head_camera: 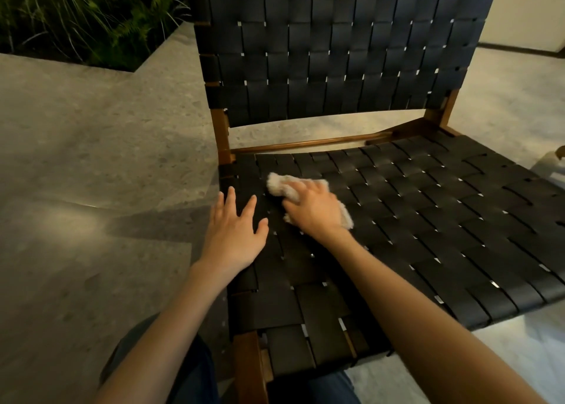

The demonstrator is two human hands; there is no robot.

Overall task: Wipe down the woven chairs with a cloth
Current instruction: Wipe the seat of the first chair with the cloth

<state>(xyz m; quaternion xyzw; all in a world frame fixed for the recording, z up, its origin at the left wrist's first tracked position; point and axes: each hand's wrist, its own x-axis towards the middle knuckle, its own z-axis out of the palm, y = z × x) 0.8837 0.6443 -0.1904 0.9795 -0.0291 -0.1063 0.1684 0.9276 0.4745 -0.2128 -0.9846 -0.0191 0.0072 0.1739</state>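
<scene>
A chair with a brown wooden frame and black woven straps (428, 226) fills the view, its backrest upright behind the seat. My right hand (312, 207) presses a pale fluffy cloth (279, 185) flat against the back left part of the seat. The cloth sticks out past my fingers and beside my wrist. My left hand (235, 232) rests flat on the seat's left edge with its fingers spread, holding nothing, a short way left of the cloth.
Grey speckled stone floor (91, 189) surrounds the chair. A planter bed with green ferns (91, 15) lies at the back left. A pale wall (532, 9) stands behind the chair on the right. My knees in dark trousers (189, 373) are at the seat's front.
</scene>
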